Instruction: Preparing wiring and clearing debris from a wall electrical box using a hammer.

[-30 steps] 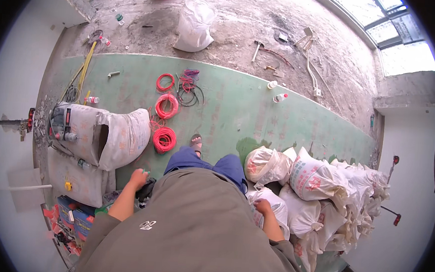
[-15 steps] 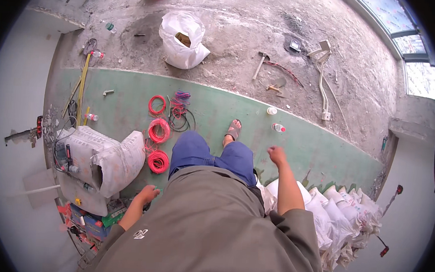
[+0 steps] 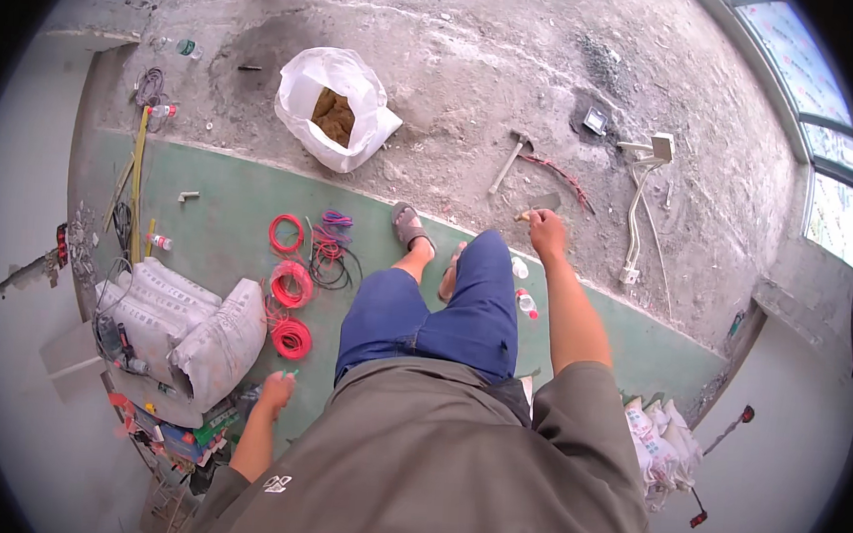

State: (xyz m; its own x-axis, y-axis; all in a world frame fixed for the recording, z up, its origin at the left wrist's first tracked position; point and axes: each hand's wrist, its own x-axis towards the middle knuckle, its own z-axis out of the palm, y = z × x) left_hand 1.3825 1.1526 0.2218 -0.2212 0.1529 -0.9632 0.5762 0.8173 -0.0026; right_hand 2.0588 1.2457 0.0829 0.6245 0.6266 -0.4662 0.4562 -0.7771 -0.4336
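My left hand [image 3: 276, 391] hangs low on the left, its fingers closed round a small teal-green thing too small to name. Red coils of wire [image 3: 291, 338] lie on the floor beyond it. My right hand [image 3: 548, 235] is out ahead on the right, fingers curled, with nothing visible in it. In the picture it overlaps a trowel [image 3: 546, 202] on the rough floor, whose orange handle shows beside the fingers; no contact can be made out. A hammer [image 3: 509, 164] lies just past the trowel.
An open white sack [image 3: 336, 114] of brown material stands ahead. Stacked bags [image 3: 212, 336] are at left, more white bags [image 3: 665, 442] at right. A red-capped bottle [image 3: 526, 303] is near my right leg. White conduit [image 3: 634, 221] and a small floodlight [image 3: 596, 121] lie farther right.
I have stepped forward, so the sack, hammer and trowel are nearer. My left foot has come into view ahead. The right hand now overlaps the trowel; the left still has the teal-green thing.
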